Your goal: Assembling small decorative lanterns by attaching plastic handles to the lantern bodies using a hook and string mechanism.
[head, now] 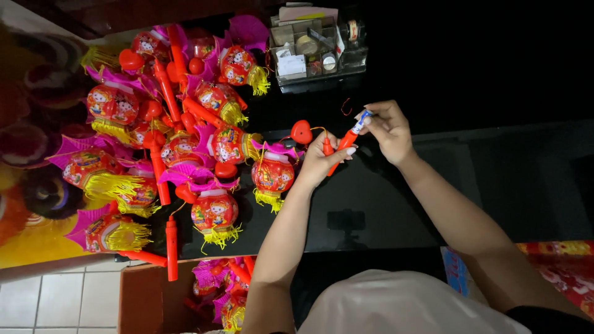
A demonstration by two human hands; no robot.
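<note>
Black table (pixel 383 204), heap of red toy lanterns (pixel 185 142) with orange handles, clear organiser box (pixel 315 52)

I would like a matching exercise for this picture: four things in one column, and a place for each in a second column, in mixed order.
Things:
1. red stick handle
2. clear organiser box
3. cardboard box
4. red heart piece

Places:
A. below the dark table's near edge, with lanterns inside
B. on the table, just left of the left hand
C. held between both hands, the right hand at its top end
D. at the far side of the table

Pairs: 1-C, 2-D, 3-A, 4-B
</note>
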